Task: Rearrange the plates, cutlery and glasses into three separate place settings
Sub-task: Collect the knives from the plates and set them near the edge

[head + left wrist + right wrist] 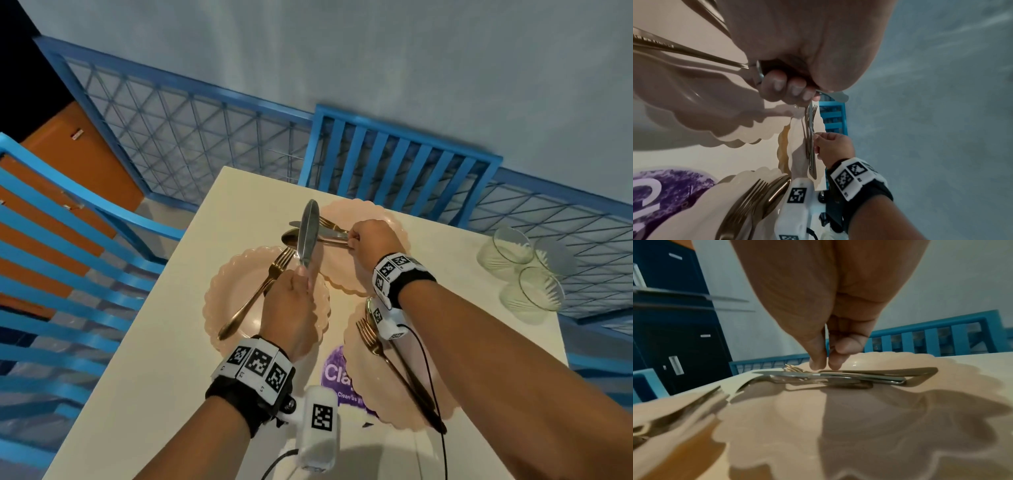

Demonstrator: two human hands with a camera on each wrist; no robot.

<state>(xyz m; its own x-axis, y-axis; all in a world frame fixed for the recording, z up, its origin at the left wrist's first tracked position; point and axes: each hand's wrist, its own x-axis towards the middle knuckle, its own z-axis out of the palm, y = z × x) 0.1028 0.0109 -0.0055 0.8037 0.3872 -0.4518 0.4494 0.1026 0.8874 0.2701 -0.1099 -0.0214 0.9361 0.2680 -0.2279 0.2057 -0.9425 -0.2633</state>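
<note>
Black wristbands (409, 279) with white coded tags, cabled cameras (317, 428)

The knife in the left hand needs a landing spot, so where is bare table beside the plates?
Bare table runs left of the left plate, and between the far plate and the glasses. Crowded: the three plates nearly touch at the centre.

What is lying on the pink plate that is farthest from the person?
On the far plate lie a knife, a gold fork and a spoon, bunched together. The right hand covers their handles, and its fingertips touch the pile; which piece they pinch is hidden.
</note>
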